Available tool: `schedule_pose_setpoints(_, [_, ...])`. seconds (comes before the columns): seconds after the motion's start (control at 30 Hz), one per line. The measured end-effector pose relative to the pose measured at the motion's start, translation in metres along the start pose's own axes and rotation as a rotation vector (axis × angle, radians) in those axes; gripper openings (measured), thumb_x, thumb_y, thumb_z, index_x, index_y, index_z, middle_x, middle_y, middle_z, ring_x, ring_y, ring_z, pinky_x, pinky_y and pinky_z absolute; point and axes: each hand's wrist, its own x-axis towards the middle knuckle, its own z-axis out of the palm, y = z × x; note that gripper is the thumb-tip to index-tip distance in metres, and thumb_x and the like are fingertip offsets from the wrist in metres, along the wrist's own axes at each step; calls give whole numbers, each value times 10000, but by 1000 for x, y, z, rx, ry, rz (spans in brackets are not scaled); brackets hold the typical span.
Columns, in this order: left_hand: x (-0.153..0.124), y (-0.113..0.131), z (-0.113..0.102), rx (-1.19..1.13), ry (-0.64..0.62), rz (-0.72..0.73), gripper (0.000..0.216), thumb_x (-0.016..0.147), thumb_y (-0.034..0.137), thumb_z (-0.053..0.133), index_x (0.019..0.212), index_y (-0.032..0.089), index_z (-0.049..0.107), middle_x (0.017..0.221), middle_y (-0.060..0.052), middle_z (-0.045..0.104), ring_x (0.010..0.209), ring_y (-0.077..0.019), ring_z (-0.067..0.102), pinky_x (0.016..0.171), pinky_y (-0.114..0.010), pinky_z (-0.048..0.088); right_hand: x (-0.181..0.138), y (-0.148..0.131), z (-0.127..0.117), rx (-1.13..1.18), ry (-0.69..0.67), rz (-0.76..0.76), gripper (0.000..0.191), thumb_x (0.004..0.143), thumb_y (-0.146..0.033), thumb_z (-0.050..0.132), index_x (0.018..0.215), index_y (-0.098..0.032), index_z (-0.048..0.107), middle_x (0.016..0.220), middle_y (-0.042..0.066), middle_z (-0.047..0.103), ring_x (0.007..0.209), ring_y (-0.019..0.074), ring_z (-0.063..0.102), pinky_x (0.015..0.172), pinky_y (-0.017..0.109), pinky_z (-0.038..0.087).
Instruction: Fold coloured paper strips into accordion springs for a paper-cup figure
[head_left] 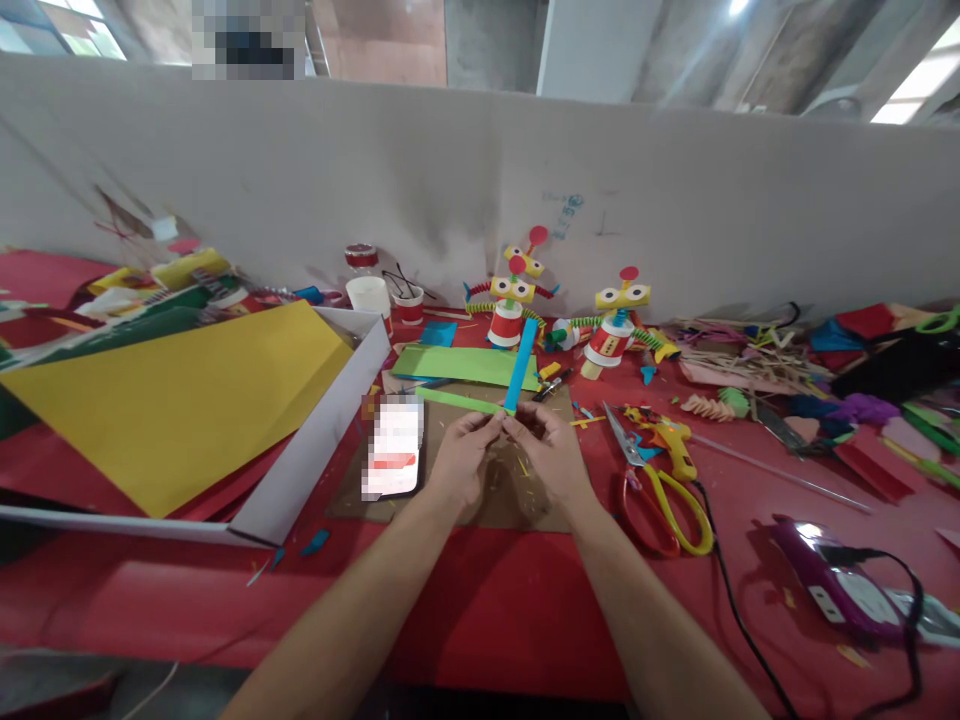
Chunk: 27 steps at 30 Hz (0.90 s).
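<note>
Two bare forearms reach over a red table (480, 600). A blue paper strip (520, 365) and a green paper strip (457, 400) are pinched at their crossing by the left hand (459, 462) and right hand (551, 455). Light, floppy, easily creased; best held near the joint.

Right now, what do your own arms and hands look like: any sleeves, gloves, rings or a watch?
Both hands are bare: the left hand and the right hand show no gloves. Both forearms are uncovered right down to the picture's bottom edge, so no sleeve shows. I see no watch, wristband or ring, though the fingertips are too small to check closely.
</note>
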Motion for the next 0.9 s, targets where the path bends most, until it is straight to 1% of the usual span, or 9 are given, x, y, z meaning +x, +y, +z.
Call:
schedule_pose_setpoints(0.1, [2, -2, 1, -71, 3, -32, 181, 560, 229, 798, 623, 146, 650, 615, 12, 644, 607, -72, 571, 639, -188, 420, -1, -1, 1, 25, 10, 15, 263, 687, -338, 703, 905, -193, 679, 869, 22, 706, 817, 165, 632, 783, 298, 489])
schedule_pose_setpoints(0.2, [1, 0, 3, -68, 7, -34, 209, 527, 226, 812, 621, 137, 649, 614, 3, 647, 613, -83, 576, 654, -202, 426, -1, -3, 1, 94, -21, 85, 263, 669, -343, 712, 877, -183, 695, 856, 29, 717, 789, 171, 642, 766, 306, 504])
schedule_pose_setpoints(0.33, [0, 1, 4, -67, -3, -30, 222, 520, 238, 813, 605, 140, 633, 618, -4, 644, 630, -113, 589, 679, -245, 439, 0, -4, -1, 127, -62, 115, 257, 680, -379, 691, 856, -191, 702, 836, 28, 723, 686, 159, 651, 700, 303, 526])
schedule_pose_setpoints(0.47, [0, -2, 4, -74, -39, -58, 190, 574, 247, 787, 649, 137, 652, 642, -14, 641, 646, -119, 581, 665, -249, 430, 0, -3, -1, 65, -13, 101, 234, 694, -401, 675, 780, -184, 692, 699, 19, 705, 575, 155, 632, 596, 296, 529])
schedule_pose_setpoints(0.53, [0, -4, 4, -68, -42, -63, 181, 587, 249, 782, 649, 133, 659, 635, -14, 634, 637, -109, 565, 656, -239, 423, -1, -2, 0, 28, 29, 84, 228, 712, -408, 661, 729, -180, 678, 644, 14, 685, 562, 157, 626, 566, 290, 521])
schedule_pose_setpoints(0.63, [-2, -5, 6, -82, -60, -54, 171, 599, 251, 779, 681, 140, 677, 640, -3, 627, 629, -93, 545, 653, -224, 421, -3, 0, 1, 9, 80, 42, 229, 733, -405, 646, 702, -179, 666, 615, 6, 662, 564, 149, 610, 559, 276, 509])
schedule_pose_setpoints(0.7, [-3, -5, 7, -107, -81, -46, 160, 611, 253, 776, 684, 145, 683, 632, 6, 615, 612, -81, 531, 641, -213, 420, -4, 1, 2, 28, 102, 21, 222, 735, -398, 647, 696, -180, 664, 610, -2, 648, 560, 135, 588, 562, 264, 496])
schedule_pose_setpoints(0.8, [-4, -3, 8, -110, -66, -43, 174, 621, 274, 774, 627, 132, 674, 588, 5, 595, 578, -75, 515, 602, -206, 417, -6, 2, 6, 78, 103, 13, 207, 729, -383, 657, 681, -182, 667, 599, -11, 633, 551, 120, 558, 556, 250, 478])
schedule_pose_setpoints(0.9, [-3, 1, 8, -96, -35, -35, 196, 601, 274, 786, 595, 121, 662, 566, 1, 590, 558, -77, 514, 572, -208, 417, -7, 1, 9, 174, 78, 56, 194, 717, -372, 671, 666, -185, 671, 580, -17, 622, 538, 111, 545, 543, 241, 466])
